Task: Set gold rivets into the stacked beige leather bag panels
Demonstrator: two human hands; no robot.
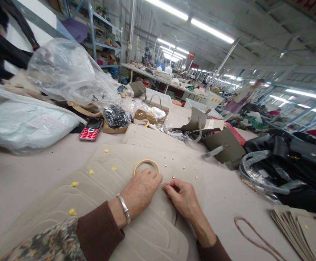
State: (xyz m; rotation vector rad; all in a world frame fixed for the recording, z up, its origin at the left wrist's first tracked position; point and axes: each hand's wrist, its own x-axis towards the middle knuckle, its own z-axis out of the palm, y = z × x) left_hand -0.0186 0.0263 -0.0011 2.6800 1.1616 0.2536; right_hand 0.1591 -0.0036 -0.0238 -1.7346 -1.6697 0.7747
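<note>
Across the table (220, 214), the beige panels (100, 188) lie overlapped under and around your hands, probably so each edge is easy to reach. Your right hand (186, 199) has thumb and forefinger pinched nearly closed on a small metal stud (163, 187), just above the panels; so fine a grip suits so small a piece. Your left hand (143, 188) is palm down, fingers bent and close together at the near side of the tape roll (147, 160), perhaps steadying the pile; whether it grips the roll, you cannot tell from here. Yellow scraps (74, 184) dot the panels on the left, possibly as markers.
</note>
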